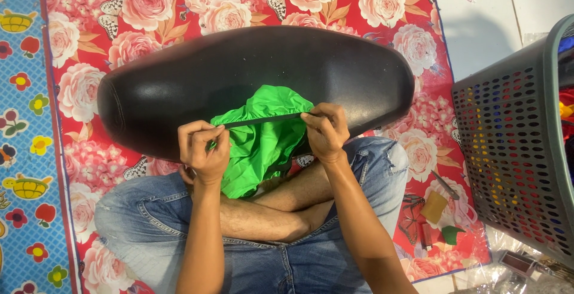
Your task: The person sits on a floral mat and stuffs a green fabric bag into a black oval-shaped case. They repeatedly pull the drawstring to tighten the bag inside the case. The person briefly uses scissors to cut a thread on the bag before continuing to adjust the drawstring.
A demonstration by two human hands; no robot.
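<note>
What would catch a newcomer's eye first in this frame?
Most likely the bright green cloth at centre, its dark elastic edge stretched taut between the left hand and the right hand. Just behind it lies a long black seat across a red floral mat. At the right edge stands a grey perforated basket.

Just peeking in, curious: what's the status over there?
Left hand and right hand stretch a black elastic band on the green cover. Black seat lies behind it. Nothing blocking.
</note>
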